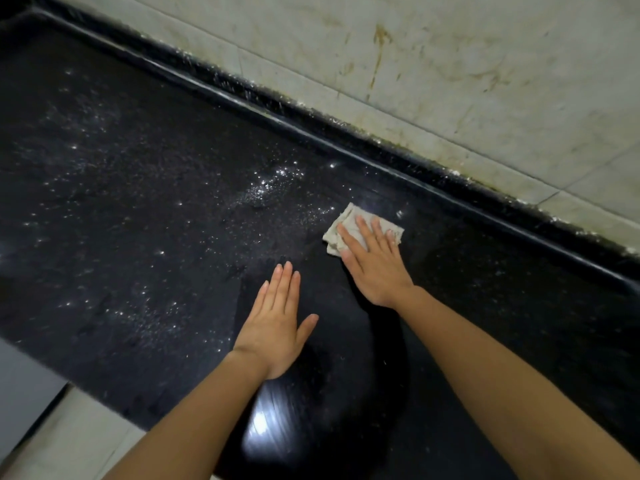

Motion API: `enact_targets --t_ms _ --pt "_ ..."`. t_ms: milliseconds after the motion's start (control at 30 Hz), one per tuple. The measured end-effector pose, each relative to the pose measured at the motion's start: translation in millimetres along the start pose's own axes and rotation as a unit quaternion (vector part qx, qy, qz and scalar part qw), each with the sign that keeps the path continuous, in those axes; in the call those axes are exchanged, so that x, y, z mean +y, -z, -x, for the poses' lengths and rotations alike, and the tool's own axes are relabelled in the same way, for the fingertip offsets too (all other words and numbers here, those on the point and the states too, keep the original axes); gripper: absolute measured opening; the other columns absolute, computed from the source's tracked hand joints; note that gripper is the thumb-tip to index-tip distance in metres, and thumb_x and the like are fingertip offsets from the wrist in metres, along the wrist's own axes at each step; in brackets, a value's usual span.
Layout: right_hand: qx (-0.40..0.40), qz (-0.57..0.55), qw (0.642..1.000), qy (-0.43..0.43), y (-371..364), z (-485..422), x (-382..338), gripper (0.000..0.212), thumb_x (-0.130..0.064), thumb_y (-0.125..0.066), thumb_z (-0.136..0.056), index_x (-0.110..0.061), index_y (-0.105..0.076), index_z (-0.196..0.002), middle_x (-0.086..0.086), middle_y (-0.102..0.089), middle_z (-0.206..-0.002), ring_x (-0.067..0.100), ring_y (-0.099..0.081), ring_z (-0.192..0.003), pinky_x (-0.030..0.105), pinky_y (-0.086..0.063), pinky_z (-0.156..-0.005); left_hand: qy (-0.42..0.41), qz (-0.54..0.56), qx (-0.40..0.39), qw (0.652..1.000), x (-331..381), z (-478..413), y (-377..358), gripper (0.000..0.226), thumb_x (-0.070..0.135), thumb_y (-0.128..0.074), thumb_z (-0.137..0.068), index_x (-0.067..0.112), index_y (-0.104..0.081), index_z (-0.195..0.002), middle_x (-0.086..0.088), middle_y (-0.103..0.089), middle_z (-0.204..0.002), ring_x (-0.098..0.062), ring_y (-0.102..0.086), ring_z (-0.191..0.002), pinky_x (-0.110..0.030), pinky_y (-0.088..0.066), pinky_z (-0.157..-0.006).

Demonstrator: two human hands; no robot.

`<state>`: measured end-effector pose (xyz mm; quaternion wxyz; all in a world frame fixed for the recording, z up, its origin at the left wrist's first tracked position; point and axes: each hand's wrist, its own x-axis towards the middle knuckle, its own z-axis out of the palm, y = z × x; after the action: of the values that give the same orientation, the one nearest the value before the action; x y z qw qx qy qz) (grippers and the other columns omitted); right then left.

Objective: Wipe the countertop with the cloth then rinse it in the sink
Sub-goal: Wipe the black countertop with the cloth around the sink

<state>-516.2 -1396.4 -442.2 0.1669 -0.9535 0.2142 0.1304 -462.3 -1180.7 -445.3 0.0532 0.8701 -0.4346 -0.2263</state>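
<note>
Crumpled beige cloth (349,227) on wet black countertop (138,202)

Stained pale wall tiles (450,64) at the back, pale floor tiles (69,441) lower left, glinting droplets (273,185) between

The flat black speckled stone countertop (121,202) leaves broad sliding room leftward and toward its front edge; a raised black rear lip (311,135) and the stained pale tiled wall (450,64) close off the back
</note>
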Motion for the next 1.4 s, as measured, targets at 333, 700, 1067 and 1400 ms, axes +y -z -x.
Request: enact_targets --t_ms 333,700,1067,1400 --pt "0.012 0.030 0.998 -0.046 7.4 34.9 71.8 0.054 -0.055 -0.010 -0.097 -0.044 0.000 -0.150 -0.008 0.012 -0.161 0.012 0.019 -0.146 0.032 0.014 -0.115 0.003 0.009 -0.019 1.000 -2.2 -0.1 4.6 0.089 0.067 0.024 -0.072 0.012 0.031 -0.141 0.000 0.044 -0.146 -0.009 0.046 -0.128 -0.029 0.023 -0.109" --pt "0.061 -0.129 0.950 -0.277 20.7 -45.3 11.9 0.054 -0.046 -0.012 -0.103 -0.035 0.005 -0.154 0.005 0.018 -0.161 0.028 0.023 -0.145 0.046 0.016 -0.115 0.001 -0.013 -0.009 1.000 -1.6 -2.7 1.5 0.084 0.064 0.021 -0.076 0.010 0.030 -0.141 -0.003 0.042 -0.147 -0.012 0.044 -0.131 -0.024 0.033 -0.103" --pt "0.000 -0.035 0.995 -0.098 19.3 -9.2 42.4 0.052 -0.054 -0.011 -0.101 -0.045 -0.001 -0.151 -0.008 0.014 -0.161 0.016 0.018 -0.147 0.038 0.011 -0.117 0.008 0.018 -0.036 0.999 -1.3 -0.8 11.3 0.077 0.058 -0.008 -0.091 0.014 0.028 -0.142 0.001 0.040 -0.147 -0.009 0.042 -0.131 -0.028 0.022 -0.110" --pt "0.100 -0.146 0.879 -0.443 34.6 1.9 106.6 0.053 -0.046 -0.014 -0.103 -0.036 -0.004 -0.154 0.001 0.010 -0.163 0.026 0.015 -0.148 0.046 0.010 -0.117 0.014 0.010 -0.040 0.999 -1.9 -2.1 9.2 0.076 0.058 -0.004 -0.092 0.012 0.029 -0.142 -0.001 0.042 -0.147 -0.012 0.043 -0.131 -0.031 0.021 -0.112"
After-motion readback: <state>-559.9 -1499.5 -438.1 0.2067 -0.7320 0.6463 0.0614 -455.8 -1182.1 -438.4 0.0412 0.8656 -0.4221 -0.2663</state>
